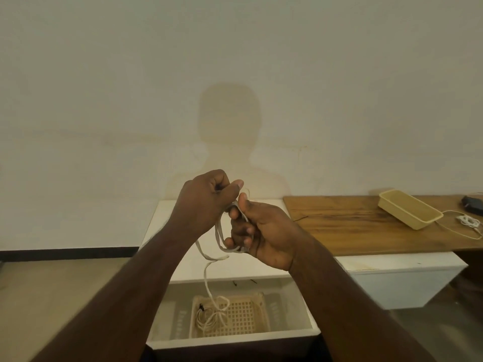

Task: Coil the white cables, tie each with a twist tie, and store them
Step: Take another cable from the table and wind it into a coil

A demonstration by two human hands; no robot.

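Observation:
Both hands are raised in front of the wall with a white cable (pixel 219 232) between them. My right hand (pixel 257 228) grips several loops of it wound around the fingers. My left hand (pixel 206 197) pinches the strand just above those loops. The loose tail hangs down from my hands into a beige lattice basket (pixel 244 316) inside an open white drawer (pixel 230 338). A tied cable coil (pixel 205 320) lies in the basket's left part. Another white cable (pixel 467 220) lies on the wooden counter at the right.
A beige tray (pixel 410 212) sits tilted on the wooden counter (pixel 352 226), with a dark object (pixel 473 203) at the far right edge. Below the hands is a white cabinet top (pixel 167 226). Two small dark ties (pixel 243 282) lie on the drawer's back ledge.

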